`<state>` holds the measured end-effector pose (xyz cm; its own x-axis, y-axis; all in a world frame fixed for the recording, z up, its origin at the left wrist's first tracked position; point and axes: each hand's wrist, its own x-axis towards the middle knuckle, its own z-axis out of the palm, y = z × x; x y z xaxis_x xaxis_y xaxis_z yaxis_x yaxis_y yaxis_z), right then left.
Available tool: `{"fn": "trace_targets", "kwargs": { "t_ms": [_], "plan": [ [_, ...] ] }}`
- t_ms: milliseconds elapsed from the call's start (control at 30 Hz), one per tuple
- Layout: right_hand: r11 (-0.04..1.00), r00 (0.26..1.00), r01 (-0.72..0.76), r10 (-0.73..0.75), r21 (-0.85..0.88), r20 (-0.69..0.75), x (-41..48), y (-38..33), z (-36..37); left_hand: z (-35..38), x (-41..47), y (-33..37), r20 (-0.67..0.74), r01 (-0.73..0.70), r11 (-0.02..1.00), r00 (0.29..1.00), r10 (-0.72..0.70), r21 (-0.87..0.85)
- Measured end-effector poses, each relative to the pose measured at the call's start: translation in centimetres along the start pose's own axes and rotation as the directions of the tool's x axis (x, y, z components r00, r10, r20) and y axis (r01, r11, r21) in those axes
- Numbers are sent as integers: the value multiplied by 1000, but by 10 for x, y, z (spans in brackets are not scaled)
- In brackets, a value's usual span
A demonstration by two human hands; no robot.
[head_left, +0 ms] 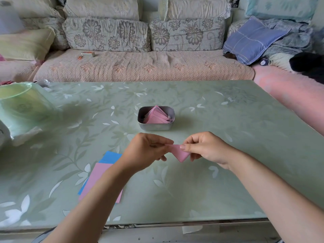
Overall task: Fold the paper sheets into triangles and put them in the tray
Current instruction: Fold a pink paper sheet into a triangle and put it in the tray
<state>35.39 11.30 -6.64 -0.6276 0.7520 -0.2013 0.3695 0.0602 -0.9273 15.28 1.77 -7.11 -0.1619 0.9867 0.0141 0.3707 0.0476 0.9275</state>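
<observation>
Pointing its tip down-frame, the pink folded triangle (179, 152) sits at frame centre, long edge running left to right. Left hand (149, 149) and right hand (205, 148) — fingers curled — pinch its upper corners. Above it, the tray (156, 127) holds pink triangles (156, 116); flat sheets (98, 178) lie lower left.

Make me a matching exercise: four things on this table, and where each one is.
Things
1. tin tray
2. folded pink paper
3. blue sheet
4. green bag

Places
A. partly under the flat pink sheet
B. pinched between the left hand and the right hand
C. left edge of the table
D. mid-table, beyond both hands

Pairs: 1-D, 2-B, 3-A, 4-C
</observation>
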Motion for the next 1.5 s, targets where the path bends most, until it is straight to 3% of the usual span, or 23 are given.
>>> {"fn": "trace_targets", "kwargs": {
  "t_ms": [200,267,367,533,800,967,1067,1233,1500],
  "plan": [
    [995,997,-12,4,-102,-81,9,9,9,9,3,-4,-94,76,986,994,-62,149],
    [975,994,-16,-9,-224,-110,12,13,14,11,3,-7,-109,71,965,993,-45,253],
    [858,990,-15,-60,-514,-129,13,17,19,16,1,-10,-118,85,909,992,-40,409],
    [694,969,69,-219,-716,-118,15,17,28,24,2,-9,-152,119,798,988,-34,590],
    [626,939,108,-320,-772,-128,17,24,29,26,4,-19,-89,-37,723,987,136,690],
    [654,944,103,-301,-750,-133,17,24,28,30,5,-18,42,-252,794,960,276,553],
    [693,960,104,-256,-714,-109,17,22,22,33,3,-21,146,-343,787,938,314,513],
    [786,977,103,-193,-610,-84,16,26,9,33,0,-19,187,-375,748,926,328,548],
    [804,973,95,-198,-587,-114,19,35,9,29,-13,-15,245,-403,686,915,321,606]
  ]
}}
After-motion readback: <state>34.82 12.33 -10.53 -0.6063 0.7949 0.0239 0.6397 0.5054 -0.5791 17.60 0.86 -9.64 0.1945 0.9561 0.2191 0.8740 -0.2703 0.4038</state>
